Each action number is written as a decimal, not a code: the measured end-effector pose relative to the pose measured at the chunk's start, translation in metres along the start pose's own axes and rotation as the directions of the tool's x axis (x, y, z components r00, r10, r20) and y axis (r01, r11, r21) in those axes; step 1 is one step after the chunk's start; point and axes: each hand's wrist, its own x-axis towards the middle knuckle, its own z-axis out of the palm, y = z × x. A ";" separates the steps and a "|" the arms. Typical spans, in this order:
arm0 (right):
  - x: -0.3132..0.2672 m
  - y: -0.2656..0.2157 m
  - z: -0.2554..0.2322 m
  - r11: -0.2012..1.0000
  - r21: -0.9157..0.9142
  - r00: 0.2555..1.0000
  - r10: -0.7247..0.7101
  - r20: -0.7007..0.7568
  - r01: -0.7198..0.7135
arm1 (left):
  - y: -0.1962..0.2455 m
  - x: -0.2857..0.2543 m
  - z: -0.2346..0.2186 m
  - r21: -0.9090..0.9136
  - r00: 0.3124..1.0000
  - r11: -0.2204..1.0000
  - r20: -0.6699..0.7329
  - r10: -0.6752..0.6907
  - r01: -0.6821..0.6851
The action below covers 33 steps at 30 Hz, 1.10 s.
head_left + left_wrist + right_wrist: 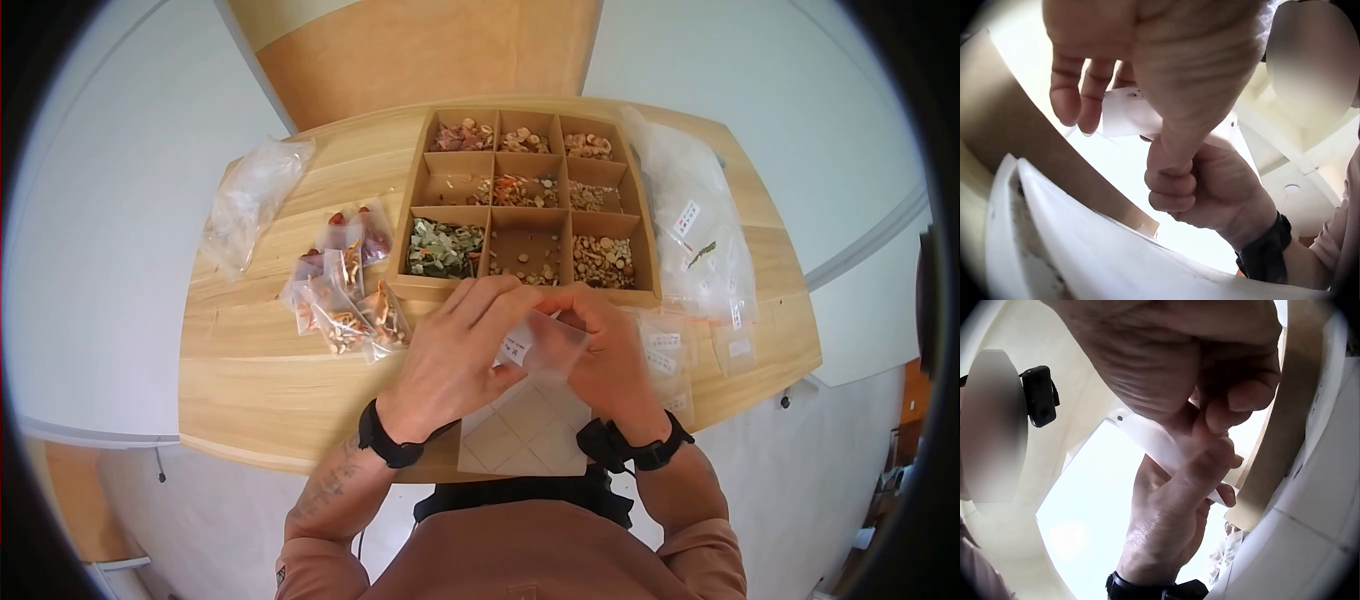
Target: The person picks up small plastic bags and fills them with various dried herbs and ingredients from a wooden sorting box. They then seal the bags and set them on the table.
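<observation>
Between both hands, over the near edge of the divided cardboard box (pixel 405 270), is a small clear plastic bag (pixel 560 345) with a white printed label. My left hand (pixel 455 345) pinches the bag at its left side, thumb below and fingers over the top. The right hand (pixel 612 355) grips its upper right edge with curled fingers. In the left wrist view the fingertips of the two hands meet at the bag (pixel 1125 112). The right wrist view shows the bag (pixel 1154 440) running between them. Dried herbs, slices and seeds lie in the box's several compartments.
Several filled small bags (pixel 340 325) lie left of the box on the wooden table (pixel 240 350). A crumpled clear bag (pixel 255 195) is at the far left. Larger labelled bags (pixel 690 255) and small labelled bags (pixel 665 360) lie right. A pale lined sheet (pixel 525 435) sits below the hands.
</observation>
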 end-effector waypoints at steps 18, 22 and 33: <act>0.001 -0.008 0.001 0.993 -0.111 0.999 -0.036 0.039 0.040 | -0.003 -0.003 -0.003 -0.080 0.998 0.996 -0.033 -0.045 0.042; 0.001 -0.008 -0.001 0.991 -0.125 0.999 -0.041 0.023 0.043 | -0.002 -0.003 -0.004 -0.042 0.998 0.997 0.005 -0.070 0.070; -0.002 -0.002 0.000 0.965 -0.236 0.992 -0.123 -0.030 0.113 | 0.011 -0.003 -0.006 0.002 0.973 0.978 0.096 -0.210 0.211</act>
